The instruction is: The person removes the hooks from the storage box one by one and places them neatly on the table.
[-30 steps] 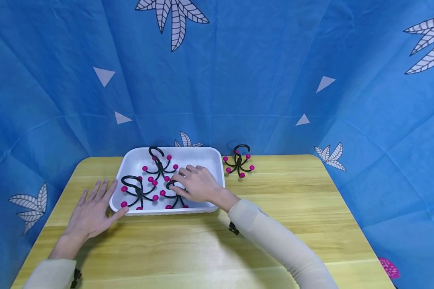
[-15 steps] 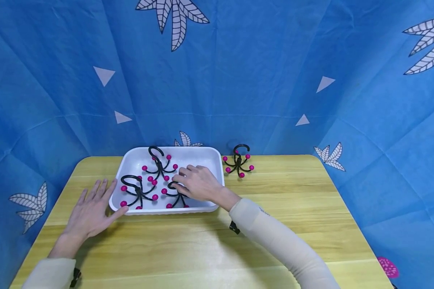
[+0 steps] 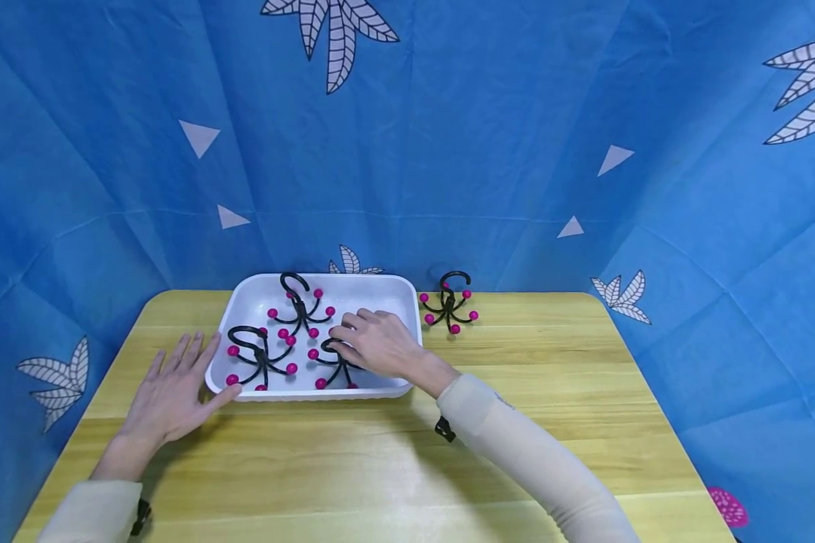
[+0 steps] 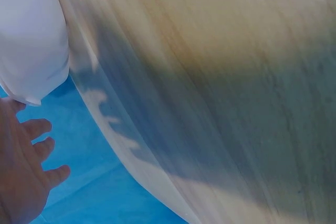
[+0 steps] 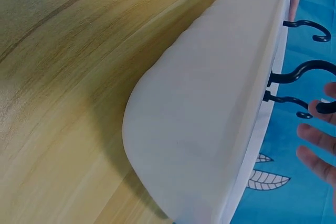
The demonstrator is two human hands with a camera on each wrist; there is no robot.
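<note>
A white tray (image 3: 373,394) holds three black hook hangers whose curved arms end in pink balls. My right hand (image 3: 383,345) pinches the hook of the front-right hanger (image 3: 342,363); in the right wrist view its hook (image 5: 302,71) runs between the fingers. Part of this hanger is hidden under the hand. Beside it in the tray lie the front-left hanger (image 3: 261,359) and the back hanger (image 3: 301,308). My left hand (image 3: 170,400) rests with straight, spread fingers against the tray's left side, thumb at its front-left corner.
Right of the tray, a similar hanger (image 3: 449,304) stands on the wooden table (image 3: 530,422) near the back edge. A blue patterned cloth (image 3: 489,151) hangs behind the table and along both sides.
The front-right hanger has shifted slightly right and away from me with my right hand. My left hand keeps its place at the tray.
</note>
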